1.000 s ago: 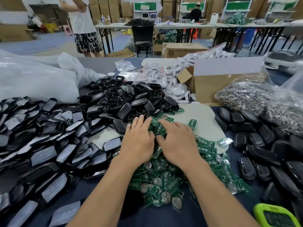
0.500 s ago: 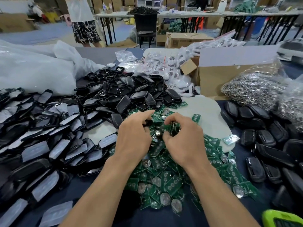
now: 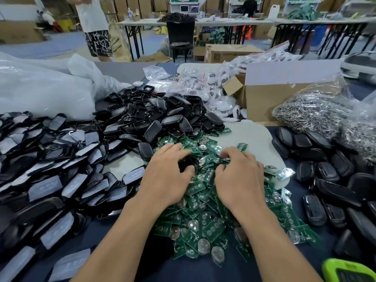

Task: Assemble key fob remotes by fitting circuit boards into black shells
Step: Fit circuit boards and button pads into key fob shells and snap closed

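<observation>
A heap of green circuit boards (image 3: 205, 226) with round coin cells lies on the dark table in front of me. My left hand (image 3: 166, 178) holds a black shell (image 3: 186, 162) between its thumb and curled fingers, over the heap. My right hand (image 3: 240, 178) sits just right of it, its fingertips pinching a green board (image 3: 223, 159) at the top of the heap. Black empty shells (image 3: 154, 119) are piled behind the boards.
Shells with pale button pads (image 3: 53, 186) cover the left side. More black fobs (image 3: 329, 180) lie to the right. Behind stand a cardboard box (image 3: 270, 98), bags of metal rings (image 3: 313, 112) and white plastic bags (image 3: 40, 88). A green device (image 3: 350, 271) sits bottom right. A person stands far back.
Both hands lay flat on the boards a second ago. Their fingers have since curled; the left now holds a black shell and the right has moved slightly right, picking at a board.
</observation>
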A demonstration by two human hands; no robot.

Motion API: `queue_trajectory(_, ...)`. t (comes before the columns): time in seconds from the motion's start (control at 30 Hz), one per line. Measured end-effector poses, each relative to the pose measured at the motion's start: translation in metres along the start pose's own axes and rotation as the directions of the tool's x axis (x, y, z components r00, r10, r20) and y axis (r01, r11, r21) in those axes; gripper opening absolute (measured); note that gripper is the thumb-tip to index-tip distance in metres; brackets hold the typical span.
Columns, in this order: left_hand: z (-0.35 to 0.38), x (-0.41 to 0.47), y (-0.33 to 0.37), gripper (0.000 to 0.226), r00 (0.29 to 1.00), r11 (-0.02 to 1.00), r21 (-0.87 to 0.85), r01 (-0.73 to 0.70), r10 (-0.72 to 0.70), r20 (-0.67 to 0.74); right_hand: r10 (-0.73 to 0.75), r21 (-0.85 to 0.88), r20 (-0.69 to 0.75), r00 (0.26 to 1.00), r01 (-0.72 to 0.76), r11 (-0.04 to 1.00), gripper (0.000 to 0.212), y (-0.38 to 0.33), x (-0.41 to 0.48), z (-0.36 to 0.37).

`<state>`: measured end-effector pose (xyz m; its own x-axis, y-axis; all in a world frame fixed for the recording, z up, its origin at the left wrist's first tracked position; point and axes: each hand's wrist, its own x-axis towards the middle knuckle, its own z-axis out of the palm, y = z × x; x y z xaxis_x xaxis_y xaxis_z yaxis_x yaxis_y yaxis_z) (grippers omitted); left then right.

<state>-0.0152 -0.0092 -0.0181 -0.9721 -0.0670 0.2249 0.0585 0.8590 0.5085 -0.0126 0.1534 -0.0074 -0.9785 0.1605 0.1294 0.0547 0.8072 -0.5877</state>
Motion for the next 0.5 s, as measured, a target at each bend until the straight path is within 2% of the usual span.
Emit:
queue_trajectory(0.1,0.002,0.0,-0.003,0.041,0.999,0.999,-0.031,0.044,-0.045,-0.015,-0.003,-0.007,0.017,1.0,0.003,1.0,0.026,0.002,0.003,0.0)
queue_trajectory(0.2,0.0,0.0,0.002,0.034,0.989,0.982,-0.174,0.07,-0.091,-0.115,-0.044,0.04,0.015,0.999,0.043,0.998,0.035,0.0,0.002,-0.001)
queue_trajectory(0.27,-0.003,-0.001,0.004,0.033,0.977,0.971,-0.234,0.056,-0.102,-0.188,-0.133,0.014,0.081,0.988,0.132,0.991,0.044,-0.001,0.0,0.001)
queue_trajectory(0.33,-0.006,-0.002,0.007,0.035,0.964,0.953,-0.298,0.054,-0.128,-0.235,-0.228,-0.05,0.107,0.968,0.235,0.971,0.033,-0.002,0.0,0.006)
queue_trajectory(0.4,-0.008,-0.002,0.009,0.042,0.956,0.921,-0.384,0.067,-0.17,-0.241,-0.247,-0.008,0.026,0.969,0.247,0.969,0.01,-0.001,0.001,0.007)
queue_trajectory(0.43,-0.008,-0.003,0.009,0.046,0.951,0.9,-0.43,0.07,-0.191,-0.244,-0.246,0.035,-0.03,0.969,0.247,0.968,0.008,0.0,0.002,0.008)
queue_trajectory(0.5,-0.007,-0.003,0.009,0.051,0.942,0.822,-0.564,0.078,-0.246,-0.227,-0.236,0.128,-0.141,0.961,0.255,0.958,0.018,0.002,0.001,0.007)
